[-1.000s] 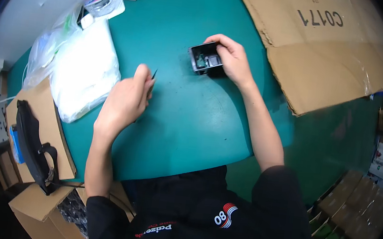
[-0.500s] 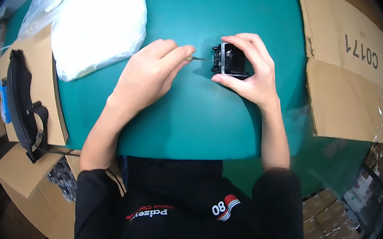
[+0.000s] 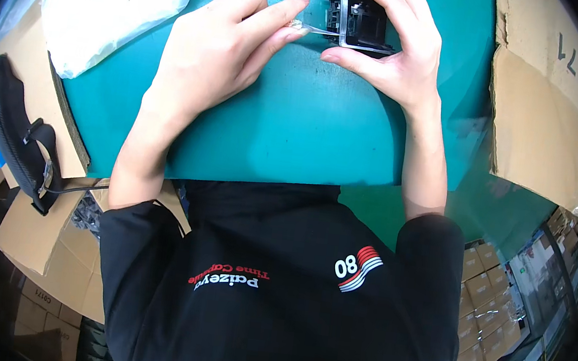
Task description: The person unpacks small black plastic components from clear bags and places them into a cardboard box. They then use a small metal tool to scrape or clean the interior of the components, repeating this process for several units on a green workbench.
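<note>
My right hand [image 3: 407, 51] curves around a small black plastic housing [image 3: 368, 29], with fingers at its far side and thumb at its near side. The housing has an open hollow, a pale frame around it and small black parts along its left side. Pinched in my left hand [image 3: 222, 48] is a slim pointed metal tool [image 3: 318, 30]; its exact kind is unclear. The tool's tip meets the near left part of the housing, by the pale frame. My left fingers cover the tool's other end.
Beneath my hands is a green work surface [image 3: 294, 131]. A white plastic bag [image 3: 113, 3] lies at the far left, with a black padded strap [image 3: 17, 128] nearer me. A large cardboard box [image 3: 546, 110] stands on the right. Smaller boxes [image 3: 484, 310] are stacked low at the right.
The whole view has shifted, so the hands and table sit higher in the picture. The tool's tip has moved toward the housing's near edge. Both hands keep their holds.
</note>
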A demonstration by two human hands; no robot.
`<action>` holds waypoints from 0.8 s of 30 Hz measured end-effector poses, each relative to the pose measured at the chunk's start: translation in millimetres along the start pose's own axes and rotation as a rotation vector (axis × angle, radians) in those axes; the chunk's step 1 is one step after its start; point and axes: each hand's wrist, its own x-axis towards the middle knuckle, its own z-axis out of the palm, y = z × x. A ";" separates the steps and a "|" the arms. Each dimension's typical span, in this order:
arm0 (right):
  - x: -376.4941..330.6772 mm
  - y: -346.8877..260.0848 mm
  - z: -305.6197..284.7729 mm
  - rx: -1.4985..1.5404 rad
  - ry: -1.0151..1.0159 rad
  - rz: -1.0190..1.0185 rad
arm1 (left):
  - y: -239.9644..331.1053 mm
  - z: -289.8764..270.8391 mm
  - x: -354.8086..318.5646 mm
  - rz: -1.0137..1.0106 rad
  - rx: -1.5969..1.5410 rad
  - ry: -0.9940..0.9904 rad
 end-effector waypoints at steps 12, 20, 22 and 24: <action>0.6 6.0 6.4 0.047 0.030 0.006 | 2.7 -1.6 -3.9 0.005 -0.035 0.012; 2.6 10.9 10.6 0.084 0.040 -0.014 | 9.3 3.9 0.3 -0.031 -0.047 0.013; 0.5 13.1 10.8 0.064 0.021 -0.019 | 8.3 5.8 2.1 -0.051 -0.072 0.014; -4.4 12.8 10.9 0.078 0.007 0.014 | 9.0 4.7 4.6 -0.062 -0.039 0.008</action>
